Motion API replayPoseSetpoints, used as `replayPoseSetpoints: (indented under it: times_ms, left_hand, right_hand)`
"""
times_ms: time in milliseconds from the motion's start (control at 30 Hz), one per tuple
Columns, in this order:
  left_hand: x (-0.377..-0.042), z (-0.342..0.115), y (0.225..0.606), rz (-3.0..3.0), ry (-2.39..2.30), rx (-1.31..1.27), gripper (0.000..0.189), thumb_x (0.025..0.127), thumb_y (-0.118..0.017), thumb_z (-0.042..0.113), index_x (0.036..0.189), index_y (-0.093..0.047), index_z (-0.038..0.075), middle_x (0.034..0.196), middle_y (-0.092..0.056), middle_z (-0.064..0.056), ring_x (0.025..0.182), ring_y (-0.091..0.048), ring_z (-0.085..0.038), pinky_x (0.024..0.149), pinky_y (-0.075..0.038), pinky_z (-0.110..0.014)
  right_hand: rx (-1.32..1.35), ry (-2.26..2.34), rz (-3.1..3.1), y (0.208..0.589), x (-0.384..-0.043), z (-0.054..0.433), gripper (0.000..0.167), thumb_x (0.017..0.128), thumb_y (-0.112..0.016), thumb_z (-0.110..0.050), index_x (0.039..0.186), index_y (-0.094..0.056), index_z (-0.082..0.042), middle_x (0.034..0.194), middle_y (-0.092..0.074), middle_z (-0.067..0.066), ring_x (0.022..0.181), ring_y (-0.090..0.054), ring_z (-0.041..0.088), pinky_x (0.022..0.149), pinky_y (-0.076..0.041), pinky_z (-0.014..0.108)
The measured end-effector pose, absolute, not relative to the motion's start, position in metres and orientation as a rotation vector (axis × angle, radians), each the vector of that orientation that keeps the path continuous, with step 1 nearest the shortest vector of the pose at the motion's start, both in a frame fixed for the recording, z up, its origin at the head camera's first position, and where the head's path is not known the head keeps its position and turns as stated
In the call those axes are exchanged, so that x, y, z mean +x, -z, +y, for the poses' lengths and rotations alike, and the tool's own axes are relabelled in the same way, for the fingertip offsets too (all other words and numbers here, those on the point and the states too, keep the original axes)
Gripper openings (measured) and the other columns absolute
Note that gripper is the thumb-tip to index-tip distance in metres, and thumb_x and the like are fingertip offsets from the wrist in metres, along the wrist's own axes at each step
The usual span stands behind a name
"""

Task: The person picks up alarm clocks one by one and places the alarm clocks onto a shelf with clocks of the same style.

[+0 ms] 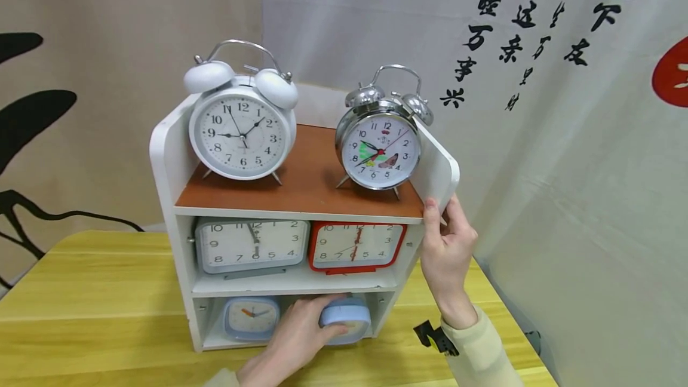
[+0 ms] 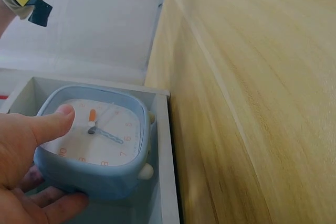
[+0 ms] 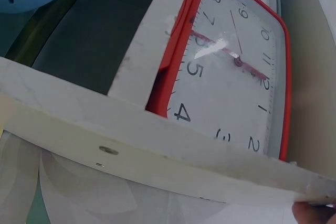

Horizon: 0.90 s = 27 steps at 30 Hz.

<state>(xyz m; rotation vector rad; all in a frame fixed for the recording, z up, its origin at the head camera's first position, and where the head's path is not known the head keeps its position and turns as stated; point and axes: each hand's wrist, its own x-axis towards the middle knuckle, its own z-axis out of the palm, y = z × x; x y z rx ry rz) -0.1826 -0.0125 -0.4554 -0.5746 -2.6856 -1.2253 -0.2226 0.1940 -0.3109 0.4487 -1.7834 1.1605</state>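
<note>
My left hand (image 1: 301, 327) grips a small light-blue alarm clock (image 1: 352, 320) at the right of the bottom compartment of a white shelf unit (image 1: 301, 283). In the left wrist view, the thumb lies over the front of this clock (image 2: 100, 135) and the other fingers are beneath it. My right hand (image 1: 448, 249) holds the unit's right side panel (image 1: 439, 166), thumb at its front edge. Only a fingertip (image 3: 311, 213) of that hand shows in the right wrist view. To the left of the gripped clock sits a second light-blue clock (image 1: 251, 318).
On the brown top stand a white twin-bell clock (image 1: 242, 130) and a silver twin-bell clock (image 1: 380, 148). A grey clock (image 1: 252, 246) and a red-framed clock (image 1: 357, 246) occupy the middle level. The unit stands on a wooden table (image 1: 97, 291), before a curtain (image 1: 349, 22) with black lettering.
</note>
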Motion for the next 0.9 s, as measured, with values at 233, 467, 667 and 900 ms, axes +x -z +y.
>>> replayPoseSetpoints:
  times_ms: [233, 467, 667, 900]
  left_hand:
    - [-0.1842, -0.0094, 0.4576, -2.704, 1.133, -0.602, 0.054, 0.085, -0.086, 0.034, 0.134, -0.070, 0.019, 0.127, -0.076, -0.008, 0.103, -0.075, -0.025, 0.082, -0.062, -0.038]
    - [-0.1843, -0.0078, 0.4603, -2.652, 0.917, -0.633, 0.050, 0.091, -0.081, 0.032, 0.137, -0.068, 0.017, 0.130, -0.074, -0.012, 0.102, -0.076, -0.028, 0.080, -0.065, -0.041]
    - [-0.1827, -0.0051, 0.4588, -2.555, 0.652, -0.702, 0.042, 0.090, -0.082, 0.025, 0.129, -0.071, 0.016, 0.120, -0.076, -0.007, 0.096, -0.075, -0.026, 0.074, -0.064, -0.036]
    - [-0.1847, -0.0027, 0.4620, -2.440, 0.524, -0.742, 0.036, 0.087, -0.083, 0.022, 0.120, -0.071, 0.014, 0.110, -0.074, -0.004, 0.087, -0.073, -0.022, 0.068, -0.063, -0.032]
  right_hand:
    - [0.447, -1.157, -1.787, 0.3115, -0.2227, 0.1937, 0.032, 0.105, -0.059, -0.005, 0.135, -0.066, 0.003, 0.122, -0.074, 0.026, 0.096, -0.066, -0.004, 0.089, -0.057, 0.008]
    - [0.456, -1.156, -1.785, 0.3117, -0.2229, 0.1939, 0.033, 0.105, -0.059, -0.005, 0.136, -0.066, 0.002, 0.123, -0.074, 0.026, 0.096, -0.066, -0.005, 0.089, -0.057, 0.008]
    - [0.452, -1.155, -1.785, 0.3122, -0.2225, 0.1939, 0.033, 0.106, -0.058, -0.005, 0.136, -0.065, 0.003, 0.123, -0.074, 0.027, 0.099, -0.067, -0.006, 0.090, -0.057, 0.008]
    - [0.454, -1.154, -1.781, 0.3115, -0.2228, 0.1939, 0.032, 0.106, -0.059, -0.006, 0.136, -0.066, 0.003, 0.121, -0.074, 0.027, 0.095, -0.066, -0.005, 0.088, -0.057, 0.007]
